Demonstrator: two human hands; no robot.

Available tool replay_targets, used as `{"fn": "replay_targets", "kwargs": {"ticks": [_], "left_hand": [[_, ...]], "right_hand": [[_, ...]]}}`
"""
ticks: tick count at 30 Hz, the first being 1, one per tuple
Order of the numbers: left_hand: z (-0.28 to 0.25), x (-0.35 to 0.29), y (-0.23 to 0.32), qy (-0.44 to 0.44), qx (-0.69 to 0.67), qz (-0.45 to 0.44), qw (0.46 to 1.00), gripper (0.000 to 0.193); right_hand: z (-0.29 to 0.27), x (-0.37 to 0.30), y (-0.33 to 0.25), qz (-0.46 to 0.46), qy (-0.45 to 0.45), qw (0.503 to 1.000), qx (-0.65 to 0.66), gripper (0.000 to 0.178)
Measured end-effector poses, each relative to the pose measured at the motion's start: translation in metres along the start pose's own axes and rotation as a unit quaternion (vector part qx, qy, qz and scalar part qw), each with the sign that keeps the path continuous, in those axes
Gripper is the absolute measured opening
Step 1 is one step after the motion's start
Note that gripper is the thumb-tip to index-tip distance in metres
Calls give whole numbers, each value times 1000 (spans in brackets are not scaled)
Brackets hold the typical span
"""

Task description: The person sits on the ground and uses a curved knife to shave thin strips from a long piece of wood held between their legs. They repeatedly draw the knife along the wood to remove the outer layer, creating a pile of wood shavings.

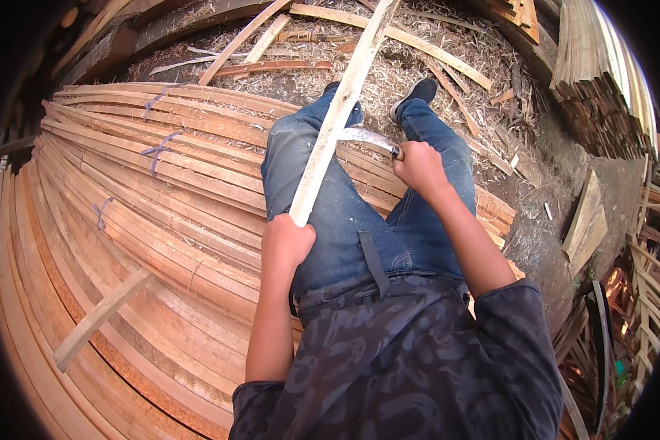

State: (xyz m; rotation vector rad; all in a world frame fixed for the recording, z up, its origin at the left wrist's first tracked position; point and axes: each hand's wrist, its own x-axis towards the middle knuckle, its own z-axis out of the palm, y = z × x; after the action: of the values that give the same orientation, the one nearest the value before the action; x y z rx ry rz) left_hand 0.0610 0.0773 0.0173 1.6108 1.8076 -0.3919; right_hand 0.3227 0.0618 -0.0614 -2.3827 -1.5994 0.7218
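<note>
My left hand (287,242) is closed round the near end of a long pale wooden strip (331,132). The strip slants away over my left thigh and past my left shoe toward the top of the view. In my right hand (421,167) is the handle of a knife (370,138) with a curved, light metal blade. Its blade points left, and the tip meets or overlaps the strip's right edge; I cannot tell whether it cuts in. Most of the handle is hidden by my fingers.
Bundled wooden strips (198,176), some tied with purple cord (156,150), lie under me and to the left. A short stick (103,319) lies across them. Wood shavings (396,62) and loose offcuts cover the ground ahead. A stack of boards (601,88) stands far right.
</note>
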Motion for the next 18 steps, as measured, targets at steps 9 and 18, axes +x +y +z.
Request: {"fn": "replay_targets", "kwargs": {"ticks": [9, 18], "left_hand": [[2, 20, -71, -20, -124, 82, 989, 17], [-32, 37, -58, -256, -217, -20, 942, 28]], "right_hand": [[57, -30, -18, 63, -91, 967, 231, 37], [64, -33, 34, 99, 64, 949, 292, 37]]}}
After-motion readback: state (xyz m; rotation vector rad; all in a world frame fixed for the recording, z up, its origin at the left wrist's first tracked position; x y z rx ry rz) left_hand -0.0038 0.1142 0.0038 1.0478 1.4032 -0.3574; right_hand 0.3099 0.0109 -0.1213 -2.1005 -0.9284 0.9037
